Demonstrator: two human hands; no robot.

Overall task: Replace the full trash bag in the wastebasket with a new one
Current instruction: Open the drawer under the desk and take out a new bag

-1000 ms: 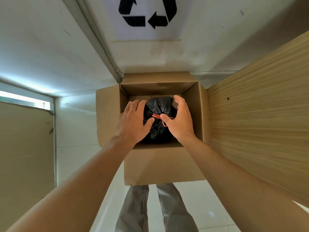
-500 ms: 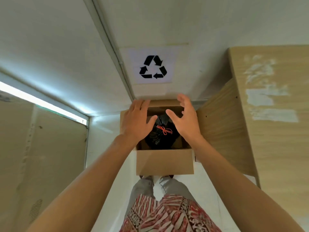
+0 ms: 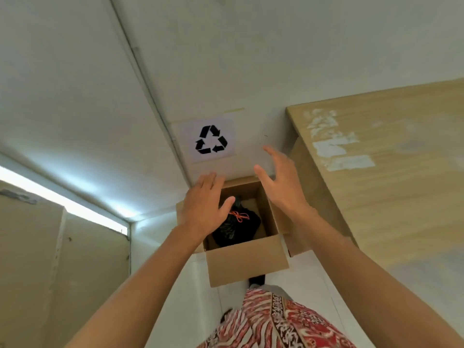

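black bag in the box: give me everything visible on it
The black trash bag looks like thin, crinkled, glossy plastic, full and bulging. Its neck is gathered and tied shut with a thin orange-red tie knotted in a bow. It sits on the floor of the open cardboard box. Neither hand touches it; the left hand partly hides its left side.

The wall (image 3: 251, 59) is white and plain. A thin pipe (image 3: 140, 79) runs along it. A paper sign (image 3: 209, 140) with black arrows in a ring is stuck on it. On the right is a wooden desk (image 3: 391, 167) with white marks on top. The floor (image 3: 198, 280) is pale. On the left is a tan door (image 3: 62, 259), with a bright strip of light (image 3: 60, 197) beside it.
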